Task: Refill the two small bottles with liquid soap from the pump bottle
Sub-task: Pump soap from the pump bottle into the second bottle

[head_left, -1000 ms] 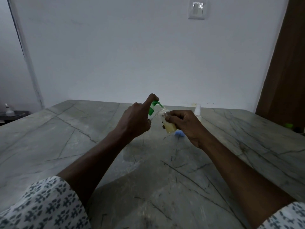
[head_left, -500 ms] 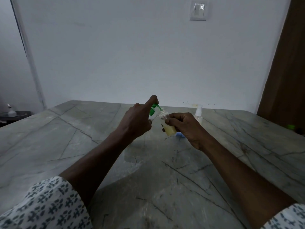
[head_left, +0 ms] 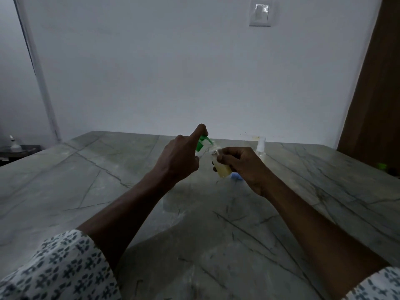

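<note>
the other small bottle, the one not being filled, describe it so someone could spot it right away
Start at the grey marble table and go to its far edge by the white wall. Just behind the right hand stands a small clear bottle with a white spray top, upright and untouched. Unlike the bottle in the right hand, nobody holds it.

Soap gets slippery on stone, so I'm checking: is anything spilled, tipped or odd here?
No clear spill. The small bottle is held tilted under the green pump by the right hand; a faint pale patch on the table may be only glare.
</note>
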A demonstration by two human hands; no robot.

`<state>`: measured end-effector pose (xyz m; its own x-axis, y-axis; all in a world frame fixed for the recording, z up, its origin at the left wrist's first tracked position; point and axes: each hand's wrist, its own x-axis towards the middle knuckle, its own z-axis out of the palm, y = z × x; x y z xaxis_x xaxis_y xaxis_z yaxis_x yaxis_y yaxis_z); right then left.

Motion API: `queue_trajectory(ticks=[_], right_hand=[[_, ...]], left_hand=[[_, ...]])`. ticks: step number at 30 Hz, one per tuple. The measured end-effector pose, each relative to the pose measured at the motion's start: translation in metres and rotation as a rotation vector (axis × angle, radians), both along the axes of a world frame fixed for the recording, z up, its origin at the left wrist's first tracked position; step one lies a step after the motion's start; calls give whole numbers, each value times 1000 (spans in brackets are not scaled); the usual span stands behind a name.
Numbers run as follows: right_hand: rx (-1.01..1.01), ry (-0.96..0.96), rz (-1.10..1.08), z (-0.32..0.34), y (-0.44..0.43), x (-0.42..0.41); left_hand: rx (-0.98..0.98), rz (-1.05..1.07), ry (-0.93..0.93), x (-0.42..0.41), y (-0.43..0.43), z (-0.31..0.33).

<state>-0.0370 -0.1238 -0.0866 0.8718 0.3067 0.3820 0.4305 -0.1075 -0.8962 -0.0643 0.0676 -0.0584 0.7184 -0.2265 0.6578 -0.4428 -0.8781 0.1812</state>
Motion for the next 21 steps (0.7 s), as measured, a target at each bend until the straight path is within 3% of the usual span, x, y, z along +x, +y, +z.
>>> queue_trajectory(ticks=[21], right_hand=[[0,-41,8,0,0,0]], left_hand=[[-38,-17,-56,-1,-1,-6]])
